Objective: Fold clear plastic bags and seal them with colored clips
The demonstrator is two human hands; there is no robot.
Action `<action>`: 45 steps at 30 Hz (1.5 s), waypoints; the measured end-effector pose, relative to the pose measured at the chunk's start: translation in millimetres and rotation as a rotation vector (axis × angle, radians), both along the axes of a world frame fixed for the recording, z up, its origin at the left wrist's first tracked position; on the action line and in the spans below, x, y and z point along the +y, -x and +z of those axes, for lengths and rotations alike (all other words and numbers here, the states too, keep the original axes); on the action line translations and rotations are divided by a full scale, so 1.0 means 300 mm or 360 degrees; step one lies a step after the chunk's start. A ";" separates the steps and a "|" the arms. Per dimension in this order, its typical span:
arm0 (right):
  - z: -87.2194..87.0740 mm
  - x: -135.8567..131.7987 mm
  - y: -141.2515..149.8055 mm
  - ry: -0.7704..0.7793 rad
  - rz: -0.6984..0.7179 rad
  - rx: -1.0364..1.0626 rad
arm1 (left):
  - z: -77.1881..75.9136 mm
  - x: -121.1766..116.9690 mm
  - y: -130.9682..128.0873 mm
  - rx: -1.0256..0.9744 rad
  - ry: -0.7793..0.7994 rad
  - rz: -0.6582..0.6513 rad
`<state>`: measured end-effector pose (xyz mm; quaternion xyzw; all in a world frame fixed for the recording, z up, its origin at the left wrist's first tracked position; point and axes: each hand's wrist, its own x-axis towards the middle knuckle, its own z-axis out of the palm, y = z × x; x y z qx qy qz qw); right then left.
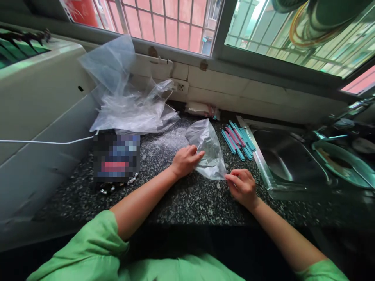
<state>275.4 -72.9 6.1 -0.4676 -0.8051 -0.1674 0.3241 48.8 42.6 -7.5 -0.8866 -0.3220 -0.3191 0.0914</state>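
Note:
A clear plastic bag lies on the speckled dark counter in front of me, slightly puffed and creased. My left hand is closed at its left side, fingers curled and thumb reaching over the plastic. At the lower right corner of the bag, my right hand pinches the film between thumb and forefinger. Just right of the bag lies a loose pile of blue and pink plastic strips, which look like bag sealing clips. Behind my left hand, small clear-white bits are spread on the counter.
A heap of clear plastic bags stands at the back left. Nearer lies a blurred-out object, with a white cable behind it. A flat packet rests by the wall. On the right are a steel sink and a greenish basin.

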 end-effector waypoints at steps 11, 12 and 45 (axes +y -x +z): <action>0.018 -0.124 0.064 -0.0227 0.0365 -0.0094 | 0.008 -0.185 0.224 0.0108 0.0023 -0.0256; 0.024 -0.145 0.082 -0.0246 0.0440 -0.0112 | 0.006 -0.200 0.235 0.0135 0.0019 -0.0285; -0.033 0.118 0.162 0.0589 -0.0072 -0.0268 | 0.016 -0.351 0.369 0.0326 0.0178 0.0026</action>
